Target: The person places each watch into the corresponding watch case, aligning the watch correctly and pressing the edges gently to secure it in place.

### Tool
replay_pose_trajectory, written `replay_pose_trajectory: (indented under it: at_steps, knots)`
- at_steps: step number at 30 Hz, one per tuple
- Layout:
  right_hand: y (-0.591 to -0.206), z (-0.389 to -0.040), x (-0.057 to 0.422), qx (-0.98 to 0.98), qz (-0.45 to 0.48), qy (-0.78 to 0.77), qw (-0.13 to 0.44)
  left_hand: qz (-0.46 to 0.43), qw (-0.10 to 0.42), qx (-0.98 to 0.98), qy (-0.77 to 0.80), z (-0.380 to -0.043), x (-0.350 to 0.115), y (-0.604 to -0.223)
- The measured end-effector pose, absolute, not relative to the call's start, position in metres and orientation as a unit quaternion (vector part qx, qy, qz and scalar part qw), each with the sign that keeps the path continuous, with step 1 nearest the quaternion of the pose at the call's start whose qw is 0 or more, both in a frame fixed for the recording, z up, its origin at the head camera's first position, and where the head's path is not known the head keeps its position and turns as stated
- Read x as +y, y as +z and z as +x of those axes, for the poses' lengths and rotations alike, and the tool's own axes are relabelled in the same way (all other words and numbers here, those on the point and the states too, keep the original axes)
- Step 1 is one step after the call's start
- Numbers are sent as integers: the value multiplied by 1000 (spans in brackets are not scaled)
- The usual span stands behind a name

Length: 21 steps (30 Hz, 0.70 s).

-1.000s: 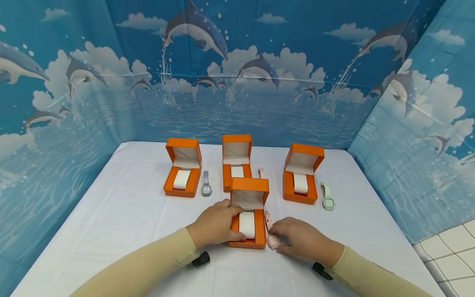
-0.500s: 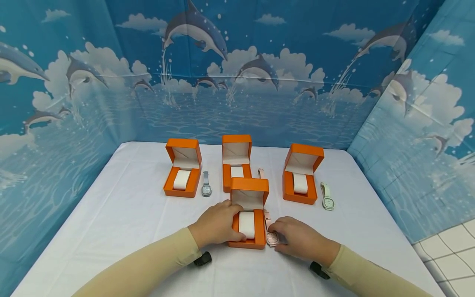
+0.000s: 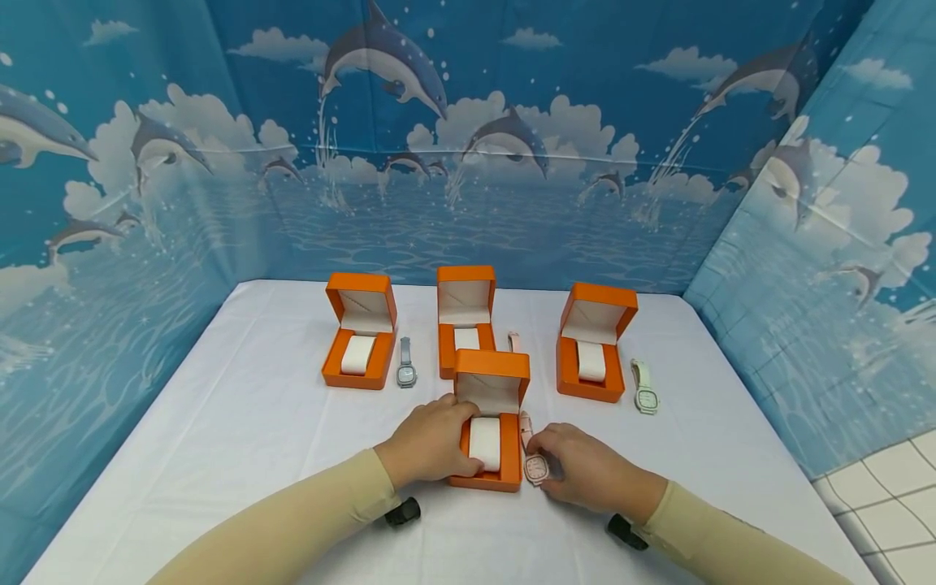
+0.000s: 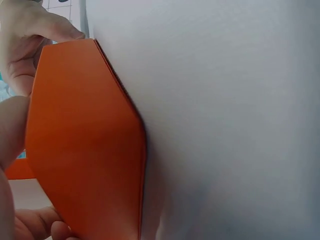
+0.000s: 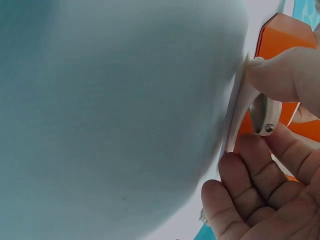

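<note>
My left hand [image 3: 431, 440] grips the left side of the nearest orange watch box [image 3: 510, 447], which stands with its lid raised. A white cushion [image 3: 485, 444] sits inside it, in front of that hand's thumb and fingers. In the left wrist view the box's orange outer wall [image 4: 90, 130] fills the space between finger and thumb. Right beside the box, a pink wristwatch [image 3: 537, 469] lies with its strap stretched away from me. My right hand [image 3: 588, 471] pinches its case between thumb and fingers; the right wrist view shows the watch case [image 5: 266, 115] edge-on.
Behind stand three more open orange boxes: left [image 3: 357, 357], middle [image 3: 465, 321] and right [image 3: 591, 366]. A grey-blue watch [image 3: 406, 372] and a pale green watch [image 3: 647, 398] lie beside the outer two. Another pink strap [image 3: 515, 341] shows partly behind the near box's lid.
My right hand has shifted slightly left and away from me, bringing the pink wristwatch closer along the box's right side. The left hand keeps its grip on the box.
</note>
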State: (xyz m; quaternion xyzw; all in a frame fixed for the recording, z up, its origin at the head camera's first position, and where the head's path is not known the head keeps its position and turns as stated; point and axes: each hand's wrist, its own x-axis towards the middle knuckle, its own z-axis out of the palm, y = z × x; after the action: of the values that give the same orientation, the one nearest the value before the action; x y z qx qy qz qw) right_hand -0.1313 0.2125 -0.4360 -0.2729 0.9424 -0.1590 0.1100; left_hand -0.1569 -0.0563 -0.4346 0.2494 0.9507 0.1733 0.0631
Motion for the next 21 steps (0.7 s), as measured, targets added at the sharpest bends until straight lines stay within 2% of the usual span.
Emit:
replay_pose_trajectory:
  at_steps: [9,21]
  knots:
    - [-439,-133,218,944,-255,-178,112,245,69,952,171,-154,-56,-432]
    - [-431,-131,225,937,-266,-215,67,252,65,952,161,-157,-48,-434]
